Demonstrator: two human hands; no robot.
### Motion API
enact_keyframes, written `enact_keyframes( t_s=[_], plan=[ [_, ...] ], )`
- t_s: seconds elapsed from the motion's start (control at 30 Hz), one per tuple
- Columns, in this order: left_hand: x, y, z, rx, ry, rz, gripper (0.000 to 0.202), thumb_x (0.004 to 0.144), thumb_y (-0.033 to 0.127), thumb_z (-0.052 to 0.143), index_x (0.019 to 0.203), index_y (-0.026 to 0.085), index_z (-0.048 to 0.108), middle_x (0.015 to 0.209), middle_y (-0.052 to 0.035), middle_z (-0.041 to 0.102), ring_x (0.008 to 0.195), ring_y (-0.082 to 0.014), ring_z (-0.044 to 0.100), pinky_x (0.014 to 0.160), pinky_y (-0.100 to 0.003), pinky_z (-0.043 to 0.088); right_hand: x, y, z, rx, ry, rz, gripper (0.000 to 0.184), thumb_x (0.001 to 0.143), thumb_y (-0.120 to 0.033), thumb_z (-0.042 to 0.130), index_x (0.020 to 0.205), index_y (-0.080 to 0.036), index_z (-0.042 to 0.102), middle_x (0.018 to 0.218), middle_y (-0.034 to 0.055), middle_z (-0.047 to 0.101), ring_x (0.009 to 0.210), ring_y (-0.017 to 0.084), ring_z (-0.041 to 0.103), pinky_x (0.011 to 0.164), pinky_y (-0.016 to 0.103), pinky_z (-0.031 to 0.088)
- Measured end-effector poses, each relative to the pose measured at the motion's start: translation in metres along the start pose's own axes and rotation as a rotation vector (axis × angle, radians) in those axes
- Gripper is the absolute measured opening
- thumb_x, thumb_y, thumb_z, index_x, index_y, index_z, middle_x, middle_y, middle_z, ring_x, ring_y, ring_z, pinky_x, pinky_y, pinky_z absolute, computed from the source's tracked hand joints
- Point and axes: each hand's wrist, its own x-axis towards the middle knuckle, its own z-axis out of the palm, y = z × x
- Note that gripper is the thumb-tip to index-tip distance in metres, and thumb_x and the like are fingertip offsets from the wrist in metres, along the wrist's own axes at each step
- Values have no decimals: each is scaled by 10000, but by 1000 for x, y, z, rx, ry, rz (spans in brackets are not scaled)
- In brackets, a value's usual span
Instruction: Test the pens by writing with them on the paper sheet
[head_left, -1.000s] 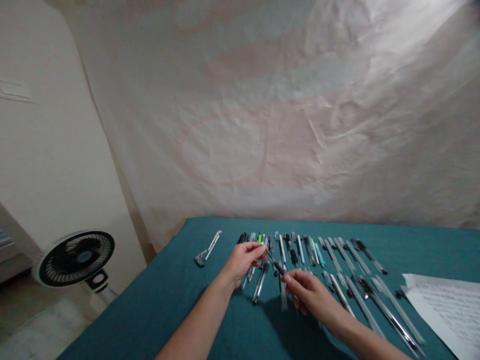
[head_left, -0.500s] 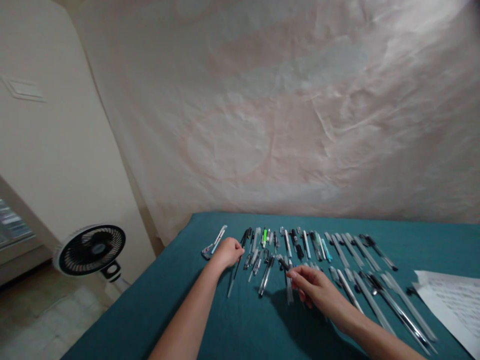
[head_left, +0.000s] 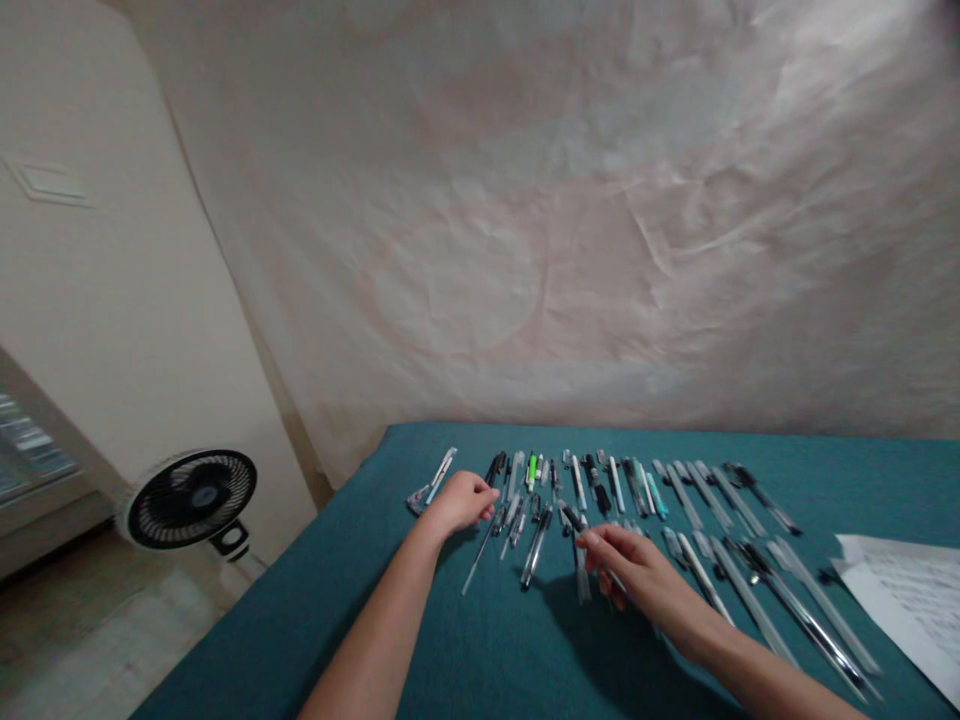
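Note:
My left hand (head_left: 461, 500) is closed in a pinch at the left end of the rows of pens. A thin pen refill (head_left: 478, 558) slants down from its fingertips toward the table's front. My right hand (head_left: 622, 558) is closed on a pen whose dark end (head_left: 572, 516) sticks out past the thumb and forefinger. Below those fingers lies a clear pen (head_left: 582, 578), partly covered by the hand. Between my hands a clear pen with black parts (head_left: 535, 548) lies on the cloth. A green pen (head_left: 531, 471) lies in the back row.
A teal cloth (head_left: 315, 600) covers the table. Long clear pens (head_left: 825, 605) and caps lie in rows at the right, beside written paper sheets (head_left: 907, 590). A utility knife (head_left: 441, 474) lies at the back left. A black fan (head_left: 193, 500) stands left of the table.
My left hand has shifted slightly right, the refill tilting more with it. My right hand stays almost in place. The whole view has shifted a little.

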Motion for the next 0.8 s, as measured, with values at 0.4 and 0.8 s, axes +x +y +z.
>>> enact_keyframes(
  t_s=[0.4, 0.8],
  plan=[
    [-24, 44, 60, -501, -246, 329, 440, 746, 509, 446, 918, 123, 571, 814, -48, 599, 567, -73, 475, 498, -183, 335, -5, -8, 6, 108, 4, -9, 418, 749, -554, 454, 795, -156, 573, 651, -3, 488, 522, 90, 455, 429, 180, 370],
    [15, -41, -23, 51, -59, 58, 254, 539, 376, 656, 469, 148, 571, 412, 28, 493, 440, -105, 425, 480, -224, 286, -9, 6, 17, -135, -111, -20, 509, 788, -583, 338, 736, -140, 583, 625, 10, 509, 511, 98, 475, 427, 186, 342]
  ],
)
